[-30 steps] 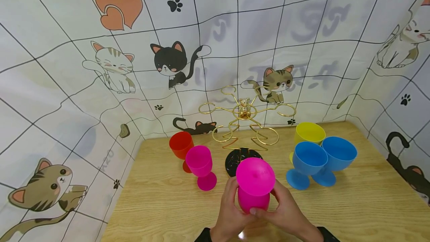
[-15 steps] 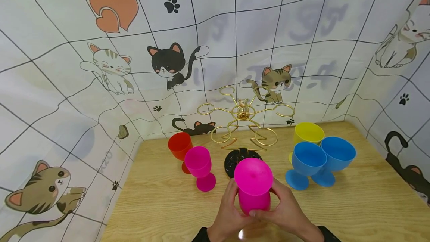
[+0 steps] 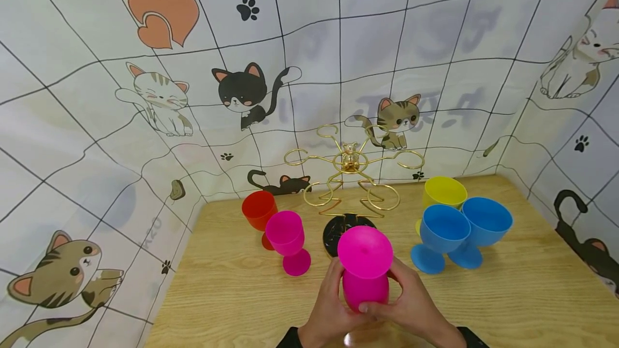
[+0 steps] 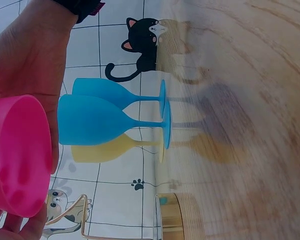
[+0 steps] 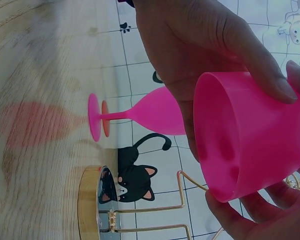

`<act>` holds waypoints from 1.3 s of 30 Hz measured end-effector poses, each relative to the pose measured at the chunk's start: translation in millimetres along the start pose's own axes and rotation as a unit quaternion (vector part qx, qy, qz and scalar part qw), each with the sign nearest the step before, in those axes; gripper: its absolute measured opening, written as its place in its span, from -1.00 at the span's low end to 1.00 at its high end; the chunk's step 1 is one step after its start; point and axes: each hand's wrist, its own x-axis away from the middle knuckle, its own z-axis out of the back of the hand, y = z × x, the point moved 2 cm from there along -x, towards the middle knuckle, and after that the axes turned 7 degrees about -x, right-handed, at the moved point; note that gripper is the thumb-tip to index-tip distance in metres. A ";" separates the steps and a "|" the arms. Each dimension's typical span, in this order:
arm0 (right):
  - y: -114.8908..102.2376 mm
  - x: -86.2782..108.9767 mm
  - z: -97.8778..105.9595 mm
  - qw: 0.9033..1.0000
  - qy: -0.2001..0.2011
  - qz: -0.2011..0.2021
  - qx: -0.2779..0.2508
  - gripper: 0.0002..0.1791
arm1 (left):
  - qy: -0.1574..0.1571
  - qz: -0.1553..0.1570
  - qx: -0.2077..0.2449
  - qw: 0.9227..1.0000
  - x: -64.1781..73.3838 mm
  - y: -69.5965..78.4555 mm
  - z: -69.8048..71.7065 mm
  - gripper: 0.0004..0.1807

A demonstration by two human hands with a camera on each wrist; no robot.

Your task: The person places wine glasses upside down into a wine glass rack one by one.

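Both hands hold one pink goblet (image 3: 365, 254) upside down, its round foot uppermost in the head view. My left hand (image 3: 328, 305) grips the bowl from the left and my right hand (image 3: 417, 305) from the right, thumbs meeting at the near side. In the right wrist view the open rim of the pink goblet (image 5: 270, 130) faces the tabletop, raised above it. Another pink goblet (image 3: 285, 232) stands upright to the left, in front of a red goblet (image 3: 259, 209). Behind the held goblet is a gold wire cup stand (image 3: 350, 162) with bare hooks, its black base partly hidden.
To the right stand two blue goblets, the nearer blue goblet (image 3: 445, 230) overlapping the farther blue goblet (image 3: 487, 222), with a yellow goblet (image 3: 445, 191) behind. The wooden table (image 3: 227, 305) is bordered by a cat-print cloth (image 3: 309, 85) at the back and sides.
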 end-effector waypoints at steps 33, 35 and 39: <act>-16.5 -3.9 25.2 0.998 -0.008 0.057 0.018 0.14 | 0.050 0.035 0.013 0.998 -25.6 12.2 14.8 0.02; -17.9 -4.5 26.7 0.998 -0.006 0.060 0.014 0.15 | 0.056 0.044 0.008 0.997 -30.5 14.0 16.3 -0.01; -18.2 -3.2 26.4 0.998 -0.004 0.056 0.012 0.14 | 0.069 0.078 -0.002 0.995 -37.2 14.6 18.6 -0.04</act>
